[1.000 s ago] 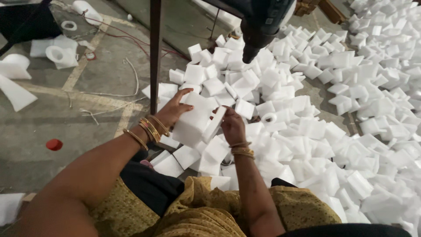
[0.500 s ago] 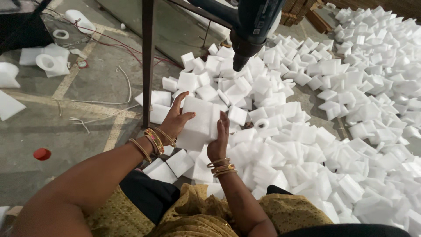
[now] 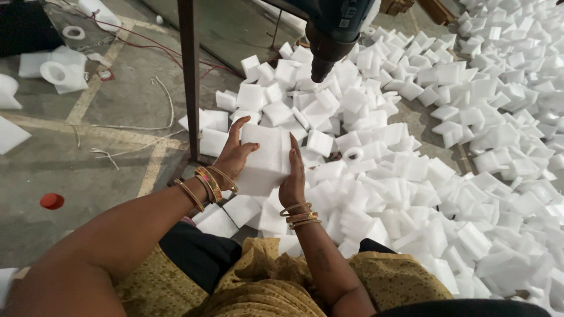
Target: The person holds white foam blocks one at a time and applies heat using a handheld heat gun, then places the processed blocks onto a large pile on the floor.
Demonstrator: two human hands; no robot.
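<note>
Person seated on the floor, lap draped in yellow-brown cloth [image 3: 258,282], both arms stretched forward.

Left hand [image 3: 234,157]: fingers spread and nearly straight, palm flat against the left side of a stack of white foam squares [image 3: 264,158]. Gold bangles [image 3: 207,185] on that wrist.

Right hand [image 3: 292,175]: fingers straight and together, pressed edge-on against the stack's right side. Bangles on this wrist too. Neither hand curls around the stack; it is squeezed between the two open palms.

The stack is held upright just ahead of the knees, broad white face toward the camera, above the near edge of a big heap of loose foam pieces [image 3: 446,147] that covers the floor to the right and far back.

Overhead, a dark drill [image 3: 332,29] hangs nose down, well above the stack and a little to its right. A thin dark metal post [image 3: 189,76] stands just left of the left hand.

On the bare concrete floor [image 3: 106,158] to the left: a small red cap [image 3: 51,201], a few white foam rings and scraps [image 3: 56,70], a red cable [image 3: 153,50] trailing away.
</note>
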